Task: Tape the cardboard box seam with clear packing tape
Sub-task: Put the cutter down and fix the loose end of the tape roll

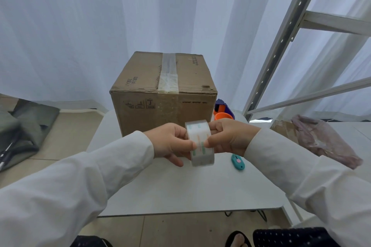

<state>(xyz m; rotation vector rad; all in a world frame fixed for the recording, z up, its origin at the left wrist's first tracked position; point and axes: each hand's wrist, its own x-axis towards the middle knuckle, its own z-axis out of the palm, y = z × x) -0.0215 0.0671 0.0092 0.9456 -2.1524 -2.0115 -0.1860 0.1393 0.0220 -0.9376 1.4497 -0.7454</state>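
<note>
A brown cardboard box (140,78) stands closed on the far part of the white table (180,190). A strip of clear tape (169,74) runs along its top seam and over the front edge. In front of the box I hold a roll of clear packing tape (200,144) upright above the table. My left hand (170,142) pinches it from the left, thumb on the outer face. My right hand (228,136) grips it from the right, thumb also on the outer face.
A teal box cutter (238,162) lies on the table right of the roll. An orange and purple tape dispenser (222,111) sits behind the box's right corner. A metal shelf frame (281,46) rises at right, a pinkish bag (325,142) beside it. Dark cloth (22,126) lies on the floor at left.
</note>
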